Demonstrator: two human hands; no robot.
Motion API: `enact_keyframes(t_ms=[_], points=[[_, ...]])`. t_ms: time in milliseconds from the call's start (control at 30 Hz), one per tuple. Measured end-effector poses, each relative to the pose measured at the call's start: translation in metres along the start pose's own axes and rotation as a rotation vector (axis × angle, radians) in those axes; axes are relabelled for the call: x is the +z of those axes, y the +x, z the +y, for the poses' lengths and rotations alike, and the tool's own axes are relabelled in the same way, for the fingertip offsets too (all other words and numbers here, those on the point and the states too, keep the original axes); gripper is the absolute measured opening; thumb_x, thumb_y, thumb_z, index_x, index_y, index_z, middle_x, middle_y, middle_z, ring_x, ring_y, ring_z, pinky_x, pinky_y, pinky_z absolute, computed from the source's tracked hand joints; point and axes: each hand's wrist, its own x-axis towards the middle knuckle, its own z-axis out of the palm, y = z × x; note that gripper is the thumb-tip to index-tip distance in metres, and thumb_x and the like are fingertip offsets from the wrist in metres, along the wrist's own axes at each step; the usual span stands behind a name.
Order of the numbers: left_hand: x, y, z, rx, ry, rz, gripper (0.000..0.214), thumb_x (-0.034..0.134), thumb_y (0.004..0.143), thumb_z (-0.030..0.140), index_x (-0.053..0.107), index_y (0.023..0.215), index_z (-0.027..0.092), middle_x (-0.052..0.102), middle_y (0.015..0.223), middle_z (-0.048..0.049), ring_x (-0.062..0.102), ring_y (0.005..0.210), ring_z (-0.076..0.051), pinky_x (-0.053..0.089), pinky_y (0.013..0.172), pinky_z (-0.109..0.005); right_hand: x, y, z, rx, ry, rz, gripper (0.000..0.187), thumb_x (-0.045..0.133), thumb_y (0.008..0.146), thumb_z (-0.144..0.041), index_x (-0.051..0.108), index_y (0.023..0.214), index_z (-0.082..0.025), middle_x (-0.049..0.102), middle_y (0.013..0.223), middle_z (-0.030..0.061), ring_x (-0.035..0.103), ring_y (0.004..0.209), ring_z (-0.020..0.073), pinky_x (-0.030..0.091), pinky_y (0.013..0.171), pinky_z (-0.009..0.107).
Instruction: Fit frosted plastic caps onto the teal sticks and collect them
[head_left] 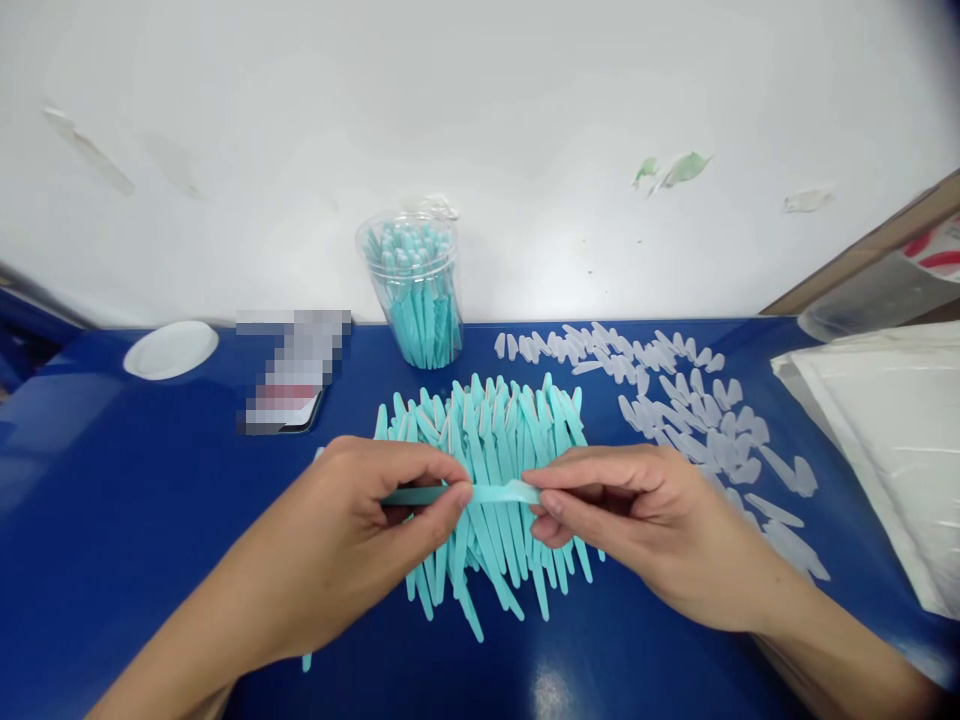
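Level over the middle of the table, a turquoise eyebrow razor (491, 494) is held between both hands. My left hand (375, 520) pinches its handle between thumb and fingertips. At the blade end, my right hand (637, 510) closes thumb and fingers on the tip; a whitish, translucent piece shows there, perhaps a blade cap, mostly hidden by the fingers. Beneath both hands spreads a pile of similar turquoise razors (487, 430), handles toward me. Translucent blade caps (705, 405) lie scattered to the right. A clear plastic tub (409, 270) behind the pile holds many upright razors.
On the blue table (172, 520) a white oval dish (171, 350) and a pixelated phone-like object (292, 380) lie at the back left. White packaging (885, 430) sits at the right edge, near a clear container (870, 290). A white wall (480, 110) rises behind the table.
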Motion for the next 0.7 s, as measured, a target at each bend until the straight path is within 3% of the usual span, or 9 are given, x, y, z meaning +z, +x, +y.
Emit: enact_keyframes(t_ms=[167,300,367,433,533,633,700], points=[[0.009,0.0,0.006,0.025,0.005,-0.018,0.029,0.056,0.104,0.041,0.075,0.088,0.026,0.058,0.067,0.0027,0.044,0.056,-0.013,0.034,0.049,-0.026,-0.001,0.0,0.0,-0.003,-0.016,0.018,0.018,0.078,0.097,-0.03,0.087,0.113,-0.031,0.083,0.091,0.0021,0.08,0.081,0.0128,0.068,0.076,0.021],[0.0,-0.01,0.009,0.073,0.078,-0.058,0.022,0.061,0.103,0.04,0.08,0.096,0.03,0.073,0.086,0.0011,0.062,0.068,-0.014,0.047,0.06,-0.024,0.001,-0.002,-0.001,-0.038,-0.057,0.046,0.028,0.081,0.095,-0.032,0.083,0.124,-0.031,0.082,0.083,0.0011,0.079,0.074,0.0138,0.068,0.069,0.022],[-0.008,-0.025,0.006,0.045,0.107,0.011,0.019,0.066,0.101,0.041,0.082,0.095,0.032,0.077,0.097,0.0004,0.067,0.076,-0.015,0.052,0.066,-0.024,0.002,-0.004,-0.002,-0.083,-0.118,0.083,0.035,0.081,0.094,-0.033,0.08,0.129,-0.031,0.081,0.083,0.0011,0.077,0.069,0.0143,0.067,0.064,0.023],[-0.014,-0.047,-0.004,-0.066,0.139,0.201,0.021,0.071,0.097,0.047,0.082,0.092,0.031,0.077,0.095,-0.0008,0.069,0.078,-0.017,0.054,0.067,-0.024,0.002,-0.007,-0.002,-0.138,-0.214,0.148,0.038,0.08,0.095,-0.036,0.078,0.132,-0.031,0.081,0.085,0.0016,0.075,0.065,0.0144,0.066,0.059,0.023],[-0.016,-0.082,-0.027,-0.394,0.203,0.533,0.038,0.078,0.086,0.062,0.083,0.097,0.027,0.078,0.081,-0.0014,0.068,0.066,-0.018,0.054,0.055,-0.024,0.002,-0.011,-0.002,-0.215,-0.424,0.253,0.031,0.075,0.098,-0.039,0.079,0.127,-0.032,0.077,0.08,-0.0007,0.067,0.058,0.0125,0.059,0.05,0.021],[-0.004,-0.102,-0.048,-0.626,0.201,0.625,0.05,0.078,0.082,0.067,0.081,0.106,0.023,0.08,0.083,-0.0033,0.073,0.071,-0.021,0.058,0.06,-0.025,0.001,-0.012,-0.004,-0.299,-0.668,0.268,0.015,0.069,0.101,-0.039,0.081,0.101,-0.03,0.067,0.065,-0.0034,0.057,0.052,0.0106,0.049,0.045,0.021],[0.008,-0.103,-0.055,-0.68,0.205,0.655,0.054,0.077,0.081,0.07,0.08,0.105,0.022,0.08,0.081,-0.0035,0.073,0.069,-0.021,0.057,0.06,-0.026,-0.003,-0.011,-0.006,-0.353,-0.788,0.268,0.023,0.067,0.102,-0.039,0.078,0.086,-0.027,0.062,0.06,-0.0035,0.054,0.05,0.0108,0.043,0.043,0.023]])
